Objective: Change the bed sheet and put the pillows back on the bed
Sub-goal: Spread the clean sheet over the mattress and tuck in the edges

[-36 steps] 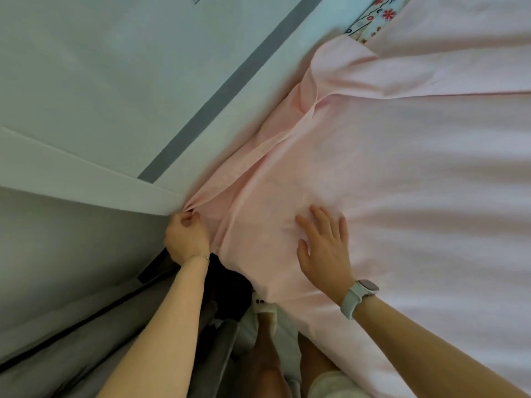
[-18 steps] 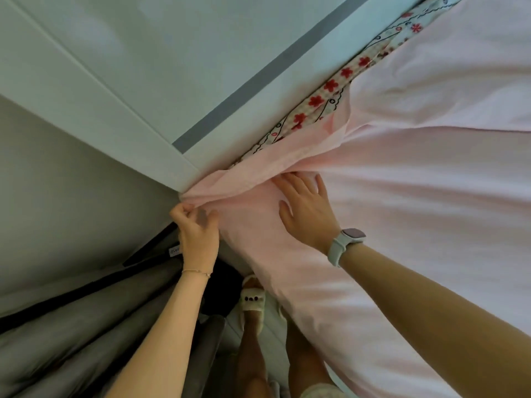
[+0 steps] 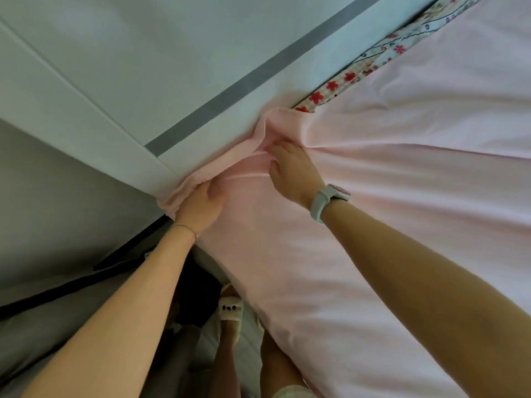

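A pale pink bed sheet (image 3: 402, 196) covers the bed across the right of the view. Its edge is bunched against the white headboard (image 3: 143, 81) at the bed's corner. My left hand (image 3: 201, 208) grips the bunched pink cloth at that corner, fingers hidden in the fold. My right hand (image 3: 293, 170), with a pale watch on the wrist, presses its fingers into the sheet along the gap by the headboard; the fingertips are hidden in the cloth. A strip of floral fabric (image 3: 330, 90) shows between sheet and headboard. No pillows are in view.
The white headboard has a grey stripe (image 3: 258, 79). A grey wall (image 3: 57, 196) and grey curtain-like cloth (image 3: 43, 326) stand at the left. My slippered foot (image 3: 230, 308) stands in the narrow gap beside the bed.
My right hand has slid further along the headboard and pushed the sheet into the gap. My left hand has shifted onto the corner bunch. More floral fabric is covered near the corner.
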### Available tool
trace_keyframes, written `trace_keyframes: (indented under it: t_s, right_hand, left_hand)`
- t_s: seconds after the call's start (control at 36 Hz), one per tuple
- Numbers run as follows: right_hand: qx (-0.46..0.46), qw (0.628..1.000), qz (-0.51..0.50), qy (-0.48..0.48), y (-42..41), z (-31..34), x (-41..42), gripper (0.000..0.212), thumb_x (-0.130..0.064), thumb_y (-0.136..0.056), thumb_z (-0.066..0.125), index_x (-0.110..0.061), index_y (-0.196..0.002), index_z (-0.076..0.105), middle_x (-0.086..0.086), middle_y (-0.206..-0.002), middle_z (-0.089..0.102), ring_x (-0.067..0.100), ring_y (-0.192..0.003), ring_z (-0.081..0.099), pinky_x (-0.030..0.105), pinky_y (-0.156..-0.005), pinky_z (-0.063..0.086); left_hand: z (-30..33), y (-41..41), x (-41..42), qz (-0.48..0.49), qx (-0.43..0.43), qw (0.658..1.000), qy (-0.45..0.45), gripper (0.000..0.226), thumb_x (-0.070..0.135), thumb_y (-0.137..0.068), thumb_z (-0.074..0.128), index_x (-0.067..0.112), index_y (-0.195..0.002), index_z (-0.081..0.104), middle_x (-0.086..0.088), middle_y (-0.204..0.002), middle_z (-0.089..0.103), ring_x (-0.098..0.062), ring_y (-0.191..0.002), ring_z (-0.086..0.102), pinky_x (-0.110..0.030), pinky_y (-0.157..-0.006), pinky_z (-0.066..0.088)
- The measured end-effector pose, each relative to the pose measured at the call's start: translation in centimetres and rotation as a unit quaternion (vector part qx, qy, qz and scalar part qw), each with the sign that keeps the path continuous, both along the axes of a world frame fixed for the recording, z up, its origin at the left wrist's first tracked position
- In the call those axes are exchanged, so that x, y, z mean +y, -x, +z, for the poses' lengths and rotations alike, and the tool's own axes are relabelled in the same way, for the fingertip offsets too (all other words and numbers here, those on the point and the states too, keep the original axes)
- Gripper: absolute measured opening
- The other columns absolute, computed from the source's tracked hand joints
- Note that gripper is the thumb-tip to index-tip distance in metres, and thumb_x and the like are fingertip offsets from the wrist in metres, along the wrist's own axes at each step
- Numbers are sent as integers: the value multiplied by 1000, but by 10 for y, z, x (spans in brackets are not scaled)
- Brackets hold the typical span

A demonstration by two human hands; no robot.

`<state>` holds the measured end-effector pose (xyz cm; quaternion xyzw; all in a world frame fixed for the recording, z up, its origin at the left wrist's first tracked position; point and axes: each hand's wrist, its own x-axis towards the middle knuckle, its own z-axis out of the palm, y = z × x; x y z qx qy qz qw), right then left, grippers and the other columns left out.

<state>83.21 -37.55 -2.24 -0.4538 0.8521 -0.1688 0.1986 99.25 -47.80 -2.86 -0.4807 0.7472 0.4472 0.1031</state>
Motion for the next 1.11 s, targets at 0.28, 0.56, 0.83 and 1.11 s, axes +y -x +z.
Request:
trace_keyframes:
  t_s: [0.28, 0.56, 0.83, 1.11]
  right_hand:
    - [28, 952, -282, -119, -113, -25, 188, 52, -33, -88, 35, -28, -140, 36, 10, -149, 34, 26, -139, 23, 69, -104, 16]
    - [-58, 882, -408, -230, -197, -11, 280, 63, -31, -84, 44, -35, -143, 24, 3, -154, 25, 26, -142, 15, 71, -96, 26]
    - [-152, 775, -568, -233, -257, 11, 385, 67, -17, -91, 44, -30, -149, 14, -4, -158, 5, 21, -145, 1, 52, -112, 19]
    - [-286, 729, -615, -86, -263, 29, 484, 49, -12, -97, 36, -21, -145, 31, -6, -156, 19, 16, -143, 17, 32, -115, 20]
  left_hand:
    - [26, -3, 104, -409, 49, 897, 162, 46, 26, -91, 45, 18, -137, 45, -9, -150, 32, -33, -139, 25, -50, -108, 29]
    - [5, 1, 137, -462, -131, 864, 154, 65, 40, -96, 38, 38, -148, -1, 5, -156, -18, -29, -142, -20, -69, -106, 8]
    - [20, -2, 237, -623, -98, 755, 182, 68, 35, -94, 41, 26, -149, 3, -4, -156, -17, -38, -142, -11, -57, -111, 18]
    - [33, -20, 393, -671, -141, 728, 17, 54, 46, -94, 45, 34, -144, 30, -8, -156, -18, -36, -142, -18, -54, -114, 4]
